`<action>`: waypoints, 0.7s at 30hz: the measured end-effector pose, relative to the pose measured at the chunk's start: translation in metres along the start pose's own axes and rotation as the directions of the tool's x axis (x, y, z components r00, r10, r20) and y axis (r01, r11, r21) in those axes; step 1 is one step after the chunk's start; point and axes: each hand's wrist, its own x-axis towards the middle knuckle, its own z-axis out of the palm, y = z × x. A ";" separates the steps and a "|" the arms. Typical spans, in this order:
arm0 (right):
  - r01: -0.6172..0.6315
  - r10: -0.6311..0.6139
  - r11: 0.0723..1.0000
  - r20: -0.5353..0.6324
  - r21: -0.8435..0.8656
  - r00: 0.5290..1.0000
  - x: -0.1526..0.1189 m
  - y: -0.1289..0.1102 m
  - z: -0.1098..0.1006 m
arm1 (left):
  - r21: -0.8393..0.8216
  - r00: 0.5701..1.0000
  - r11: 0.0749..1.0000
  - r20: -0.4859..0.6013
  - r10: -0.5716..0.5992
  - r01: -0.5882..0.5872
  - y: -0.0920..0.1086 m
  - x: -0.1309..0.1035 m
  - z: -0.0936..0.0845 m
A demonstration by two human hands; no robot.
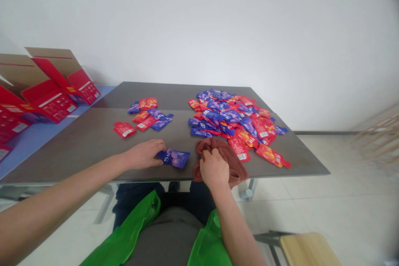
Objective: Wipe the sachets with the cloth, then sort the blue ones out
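Note:
My left hand (146,154) pinches the narrow end of a purple pouch (177,158), which lies low over the near part of the table. Fruit is printed on the pouch's front. My right hand (215,168) is closed on a bunched brown cloth (232,158) near the table's front edge. Beyond the cloth spreads a large heap of red and purple pouches (230,116). Farther left lies a small loose group of pouches, among them a red pouch (124,129) and a purple pouch (162,122).
The dark grey table (99,141) stands against a white wall. Open red cardboard boxes (52,102) line a blue surface (77,110) at the left. A wooden stool (308,249) is at the lower right, and a wooden rack (380,137) is at the far right.

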 end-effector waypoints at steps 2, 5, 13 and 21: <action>0.002 -0.002 1.000 -0.012 0.003 1.000 0.000 0.001 0.001 | -0.022 1.000 1.000 -0.015 0.004 -0.005 -0.004 0.001 0.002; 0.005 -0.005 1.000 -0.021 0.007 1.000 0.001 0.001 0.002 | -0.048 0.999 0.999 -0.036 -0.003 0.001 -0.007 0.002 0.002; 0.003 -0.003 1.000 -0.021 -0.002 1.000 0.000 0.000 0.002 | -0.060 0.996 0.998 -0.075 -0.039 0.034 -0.003 0.003 0.006; 0.013 -0.013 1.000 -0.036 0.004 0.999 0.001 0.001 0.003 | -0.041 0.999 0.999 -0.049 -0.007 0.005 -0.007 0.006 -0.001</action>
